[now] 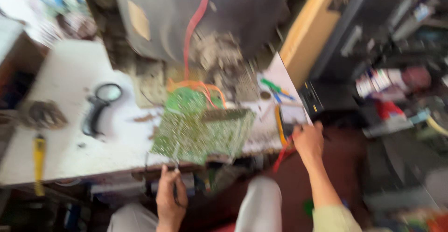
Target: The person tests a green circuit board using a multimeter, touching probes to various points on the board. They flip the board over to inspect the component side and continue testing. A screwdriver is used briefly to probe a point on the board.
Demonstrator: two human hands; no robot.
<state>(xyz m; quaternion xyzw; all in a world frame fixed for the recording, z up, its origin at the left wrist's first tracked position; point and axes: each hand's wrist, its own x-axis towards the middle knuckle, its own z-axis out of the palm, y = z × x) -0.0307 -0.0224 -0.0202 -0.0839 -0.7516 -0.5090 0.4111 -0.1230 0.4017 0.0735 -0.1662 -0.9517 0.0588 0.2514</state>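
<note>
A messy workshop is showing in a blurry picture, with a white table (70, 138) sitting in the middle of it. A big green circuit board (203, 134) is lying on the table, and its near edge is sticking out over the table's front edge. Orange wires (205, 89) are curling at the top of the board, and a red wire (193, 26) is running up from there to a dark grey box (186, 12) standing behind it.

The person's left hand (170, 199) is reaching up just under the board's near corner. Its fingers are closing around a thin dark tool (176, 190), maybe a probe, but the blur is making it hard to tell. The tip of the tool is pointing up at the board's edge.

The right hand (308, 141) is resting at the right end of the table. It is touching a yellow meter (290, 120) with a grey screen, and it is pinching something red (282, 157) that is hanging down below it.

A black magnifying glass (100, 106) is lying on the left part of the table, well apart from the board. A yellow-handled tool (38, 155) is lying near the table's left front corner.
</note>
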